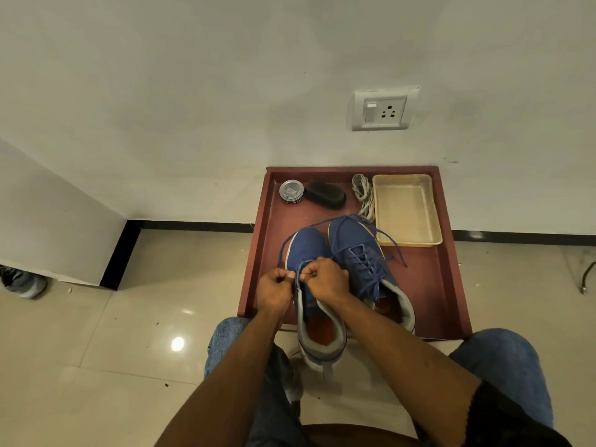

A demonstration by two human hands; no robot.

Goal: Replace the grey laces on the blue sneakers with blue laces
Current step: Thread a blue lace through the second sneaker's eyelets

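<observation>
Two hands, left (276,287) & right (322,276), each pinching blue lace (301,265) over left sneaker (306,250), tin (291,191) label unreadable

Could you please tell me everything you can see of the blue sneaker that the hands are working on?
The left sneaker is blue, fabric-looking, with a grey padded collar, an orange insole and a pale sole. It stands upright on the red-brown tray, toe toward the wall, heel overhanging the near edge, beside the laced right sneaker. The left hand and right hand pinch its blue lace, which loops loosely past the toe.
</observation>
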